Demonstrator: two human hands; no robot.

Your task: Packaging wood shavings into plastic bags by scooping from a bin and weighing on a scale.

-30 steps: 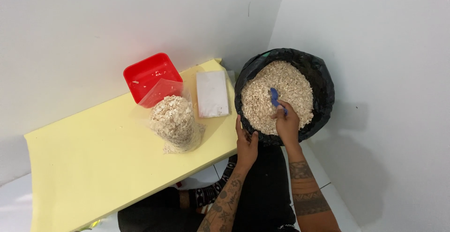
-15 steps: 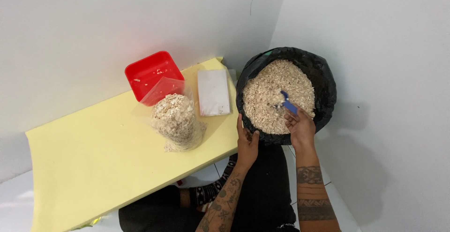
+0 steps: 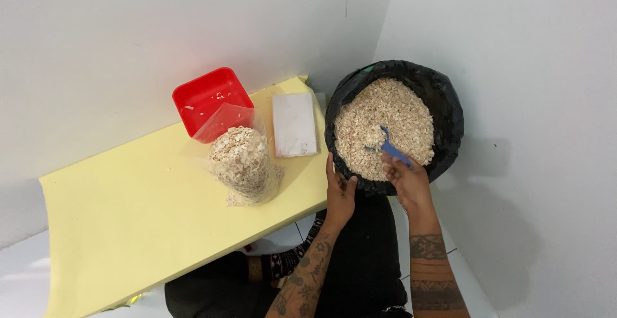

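Note:
A black-lined tub (image 3: 450, 109) full of pale flakes (image 3: 385, 115) sits in the corner to the right of the yellow table (image 3: 128, 228). My right hand (image 3: 406, 180) grips a blue scoop (image 3: 387, 147) whose head is dug into the flakes near the tub's near side. My left hand (image 3: 339, 193) rests on the tub's near rim, fingers curled over the black liner. On the table stands a clear plastic bag (image 3: 246, 160) filled with the same flakes, its mouth open.
A red square container (image 3: 205, 99) stands at the table's back edge against the white wall. A stack of flat clear bags (image 3: 294, 124) lies between the red container and the tub. My legs in dark clothing are below the table edge.
My right hand has drawn the blue scoop back toward me through the flakes, from the middle of the tub to its near side. My left hand stays on the rim.

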